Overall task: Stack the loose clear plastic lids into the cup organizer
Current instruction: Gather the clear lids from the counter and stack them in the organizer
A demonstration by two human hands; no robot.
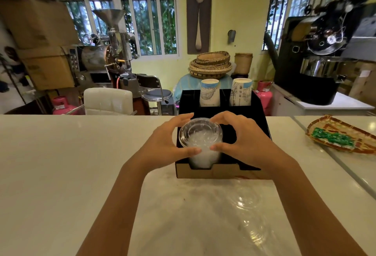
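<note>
A black cup organizer [258, 121] with a brown cardboard front stands on the white counter ahead of me. A tall stack of clear plastic lids [200, 135] sits in its front left slot and rises above the rim. My left hand [168, 139] and my right hand [242, 135] wrap around the top of that stack from either side, thumbs at the front and fingers at the back. Loose clear lids [247, 204] lie on the counter in front of the organizer, faint and hard to make out. Two stacks of printed paper cups [209, 92] stand in the organizer's rear slots.
A woven tray [323, 127] with green packets lies on the counter at the right. The counter's far edge runs just behind the organizer. Beyond it stand a white chair [107, 101], a stool, roasting machines and stacked baskets.
</note>
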